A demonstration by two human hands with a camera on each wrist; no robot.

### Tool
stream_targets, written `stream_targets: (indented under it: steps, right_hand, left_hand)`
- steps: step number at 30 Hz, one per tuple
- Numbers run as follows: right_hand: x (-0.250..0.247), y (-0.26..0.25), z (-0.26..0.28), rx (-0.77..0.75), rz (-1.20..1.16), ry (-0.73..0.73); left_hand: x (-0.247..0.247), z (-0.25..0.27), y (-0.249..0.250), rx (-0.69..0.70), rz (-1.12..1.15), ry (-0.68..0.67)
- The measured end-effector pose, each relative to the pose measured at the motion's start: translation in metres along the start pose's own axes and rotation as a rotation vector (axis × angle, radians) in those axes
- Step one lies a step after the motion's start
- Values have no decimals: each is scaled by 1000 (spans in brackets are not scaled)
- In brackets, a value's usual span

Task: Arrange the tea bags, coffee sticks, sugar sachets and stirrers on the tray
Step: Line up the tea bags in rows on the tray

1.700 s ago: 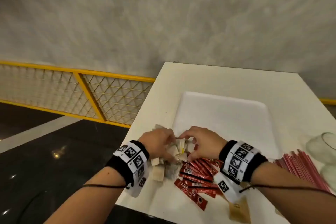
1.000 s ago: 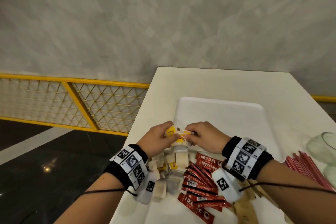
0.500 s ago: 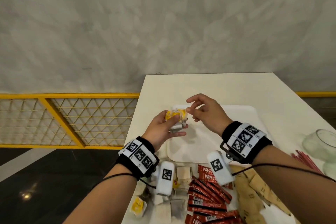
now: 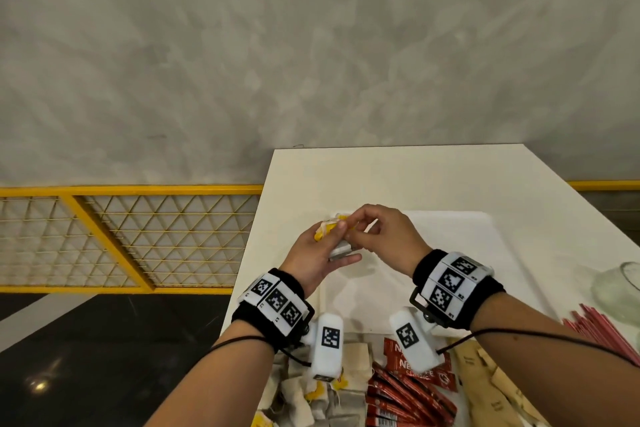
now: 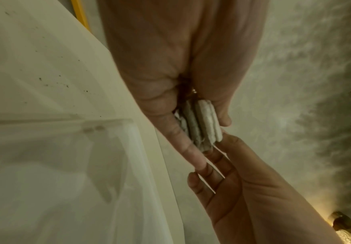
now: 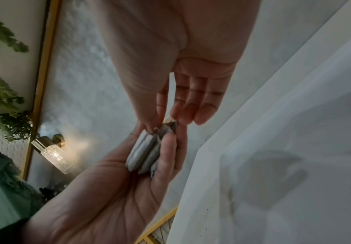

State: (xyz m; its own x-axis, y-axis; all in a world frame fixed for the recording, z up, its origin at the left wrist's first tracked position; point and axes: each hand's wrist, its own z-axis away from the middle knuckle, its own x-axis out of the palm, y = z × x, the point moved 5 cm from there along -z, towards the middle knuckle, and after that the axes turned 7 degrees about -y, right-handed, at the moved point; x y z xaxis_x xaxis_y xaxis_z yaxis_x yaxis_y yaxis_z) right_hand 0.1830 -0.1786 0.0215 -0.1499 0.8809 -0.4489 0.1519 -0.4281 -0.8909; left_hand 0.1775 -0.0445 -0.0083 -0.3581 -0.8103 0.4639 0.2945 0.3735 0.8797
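Note:
My left hand point(image 4: 332, 246) grips a small stack of tea bags point(image 4: 341, 250) with yellow tags, held in the air over the near left corner of the white tray point(image 4: 450, 253). In the left wrist view the tea bags point(image 5: 203, 125) sit edge-on between thumb and fingers. My right hand point(image 4: 356, 225) pinches the top of the stack with thumb and forefinger point(image 6: 160, 115), its other fingers loose. The stack point(image 6: 143, 156) lies in the left palm point(image 6: 107, 189). The tray carries nothing that shows.
Loose tea bags point(image 4: 346, 402), red coffee sticks point(image 4: 408, 395) and brown sugar sachets point(image 4: 491, 385) lie on the table in front of the tray. Red stirrers point(image 4: 602, 333) and a glass jar point(image 4: 620, 291) are at the right. A yellow railing point(image 4: 121, 236) runs left of the table.
Both hands lifted a stack of tea bags off the pile and carried it up over the tray. The right hand let go briefly and now pinches the stack's top again.

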Motion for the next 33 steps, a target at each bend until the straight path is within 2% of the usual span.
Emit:
stream_targets:
  steps: [5, 9, 13, 18, 23, 33]
  right_hand:
    - [8, 2, -17, -18, -71, -77]
    - [4, 13, -31, 80, -105, -25]
    - [-2, 22, -40, 150, -234, -14]
    - [0, 23, -42, 138, -402, 26]
    - [-2, 29, -37, 116, -473, 21]
    - [-20, 28, -32, 103, -421, 1]
  left_hand:
    - [-11, -11, 1, -23, 0, 13]
    - [-21, -22, 2, -51, 73, 35]
    - [-33, -30, -1, -39, 182, 100]
    - [-35, -39, -8, 19, 164, 149]
    - [-33, -40, -11, 9, 165, 154]
    - [-30, -43, -5, 17, 138, 118]
